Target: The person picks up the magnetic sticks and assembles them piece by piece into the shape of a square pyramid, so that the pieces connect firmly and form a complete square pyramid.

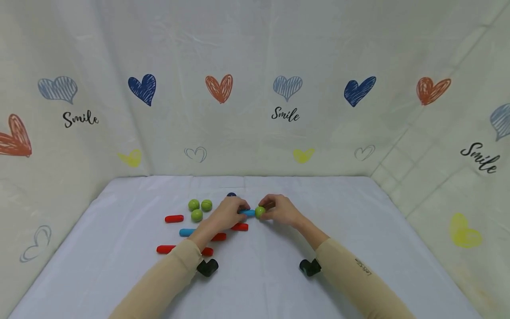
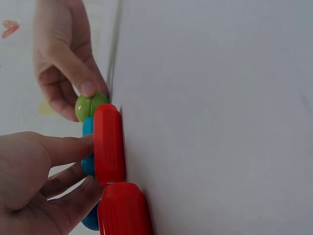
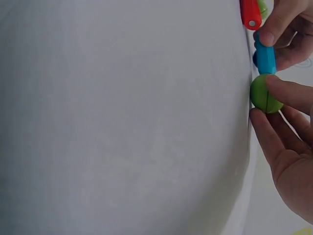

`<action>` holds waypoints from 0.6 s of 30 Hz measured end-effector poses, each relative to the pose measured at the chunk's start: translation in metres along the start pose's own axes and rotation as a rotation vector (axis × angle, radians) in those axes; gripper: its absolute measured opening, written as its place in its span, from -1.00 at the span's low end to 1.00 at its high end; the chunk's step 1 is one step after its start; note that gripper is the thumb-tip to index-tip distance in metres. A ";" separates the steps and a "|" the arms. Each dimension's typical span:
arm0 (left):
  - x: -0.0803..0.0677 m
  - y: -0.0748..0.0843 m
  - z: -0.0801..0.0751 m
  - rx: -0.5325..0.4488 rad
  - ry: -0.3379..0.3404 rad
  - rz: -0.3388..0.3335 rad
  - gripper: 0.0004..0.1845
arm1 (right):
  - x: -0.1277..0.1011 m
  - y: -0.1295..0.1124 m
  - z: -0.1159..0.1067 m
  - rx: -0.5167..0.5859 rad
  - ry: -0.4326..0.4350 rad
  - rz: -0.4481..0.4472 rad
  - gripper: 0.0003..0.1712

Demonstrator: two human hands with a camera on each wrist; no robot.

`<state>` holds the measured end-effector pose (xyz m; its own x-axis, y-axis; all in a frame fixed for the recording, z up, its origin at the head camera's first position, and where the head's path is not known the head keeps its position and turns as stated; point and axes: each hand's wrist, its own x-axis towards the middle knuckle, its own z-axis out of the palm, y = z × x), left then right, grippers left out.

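Close over the white cloth, my left hand (image 1: 228, 213) pinches a short blue rod (image 3: 265, 58) between thumb and fingers. My right hand (image 1: 282, 210) holds a green ball (image 3: 259, 95) with a seam round it, thumb on one side and fingers on the other. The ball sits right at the rod's right end, in line with it. In the left wrist view, a red rod (image 2: 108, 147) partly covers the blue one. Another red rod (image 2: 124, 210) shows below that in the same view.
Left of my hands are three loose green balls (image 1: 197, 215), a red rod (image 1: 174, 219) and a blue rod (image 1: 187, 232). Nearer lie more red rods (image 1: 165, 249), partly behind my left arm. A dark blue ball (image 1: 231, 194) peeks out behind my left hand. A heart-printed curtain (image 1: 247, 133) hangs behind.
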<state>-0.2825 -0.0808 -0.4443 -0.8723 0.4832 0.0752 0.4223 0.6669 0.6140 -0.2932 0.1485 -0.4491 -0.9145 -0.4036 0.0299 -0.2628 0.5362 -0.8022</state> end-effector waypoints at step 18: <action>-0.003 -0.004 -0.003 -0.061 0.000 -0.076 -0.72 | 0.000 -0.002 0.001 -0.012 0.007 0.007 -0.69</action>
<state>-0.2827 -0.0867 -0.4447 -0.9011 0.4329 0.0266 0.3395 0.6659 0.6643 -0.2923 0.1463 -0.4481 -0.9184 -0.3945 0.0291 -0.2605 0.5478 -0.7950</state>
